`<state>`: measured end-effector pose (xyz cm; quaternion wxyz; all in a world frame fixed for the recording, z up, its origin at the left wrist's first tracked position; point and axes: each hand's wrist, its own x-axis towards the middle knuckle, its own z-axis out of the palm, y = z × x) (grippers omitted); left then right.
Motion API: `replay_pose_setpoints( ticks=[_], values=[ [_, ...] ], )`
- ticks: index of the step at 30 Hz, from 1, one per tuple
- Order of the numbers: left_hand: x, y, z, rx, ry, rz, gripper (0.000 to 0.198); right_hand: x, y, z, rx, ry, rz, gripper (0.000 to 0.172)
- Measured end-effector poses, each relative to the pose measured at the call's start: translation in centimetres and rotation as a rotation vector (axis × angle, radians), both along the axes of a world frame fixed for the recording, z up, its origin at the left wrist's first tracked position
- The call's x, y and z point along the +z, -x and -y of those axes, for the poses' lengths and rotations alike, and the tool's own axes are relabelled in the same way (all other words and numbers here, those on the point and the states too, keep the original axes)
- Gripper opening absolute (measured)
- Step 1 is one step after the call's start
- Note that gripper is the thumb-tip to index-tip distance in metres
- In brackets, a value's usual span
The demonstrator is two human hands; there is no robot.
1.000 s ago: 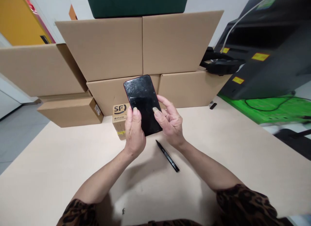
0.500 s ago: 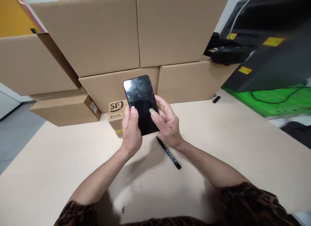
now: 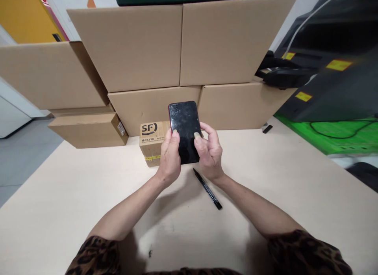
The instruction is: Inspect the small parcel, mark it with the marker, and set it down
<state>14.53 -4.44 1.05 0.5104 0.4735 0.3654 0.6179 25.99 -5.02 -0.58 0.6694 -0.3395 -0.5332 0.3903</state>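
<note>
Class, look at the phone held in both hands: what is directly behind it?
Behind the phone stands a small SF box, with bigger cartons beyond. The phone and left hand hide the box's right part.

Glossy glass-fronted phone, matt cardboard boxes, smooth pale table, probably plastic pen

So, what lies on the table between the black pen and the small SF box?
Head view: only bare table between pen and SF box; the hands holding the phone hover above.

Small box: "SF" logo, "95338", "www" below; yellow labels unreadable.
</note>
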Motion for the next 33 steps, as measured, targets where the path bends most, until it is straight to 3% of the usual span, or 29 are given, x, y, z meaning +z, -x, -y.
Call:
replay_pose_setpoints(
  ticks=[5, 14, 20, 24, 27, 33],
  values=[
    [0.2, -0.5, 0.0, -0.021, -0.024, 0.057, 0.054, -0.1, 0.0, -0.3, -0.128, -0.024, 0.03, 0.052],
    [0.0, -0.3, -0.1, -0.082, -0.01, 0.08, 0.062, -0.3, 0.3, -0.6, -0.062, 0.017, -0.054, 0.056],
    [1.3, 0.4, 0.0, -0.201, -0.057, 0.035, 0.072, 0.6, -0.8, -2.1, -0.089, 0.145, -0.253, 0.058],
    [3.0, 2.8, -0.6, -0.063, -0.173, -0.031, 0.074, 1.9, -4.3, -4.1, -0.207, 0.095, -0.256, 0.057],
    [4.4, 5.1, -1.4, 0.068, -0.319, -0.098, 0.067, 1.5, -7.6, -5.4, -0.294, 0.105, -0.195, 0.054],
    [5.7, 7.7, -3.1, 0.213, -0.421, 0.01, 0.057, -3.4, -13.2, -5.3, -0.434, 0.467, -0.06, 0.057]
  ],
)
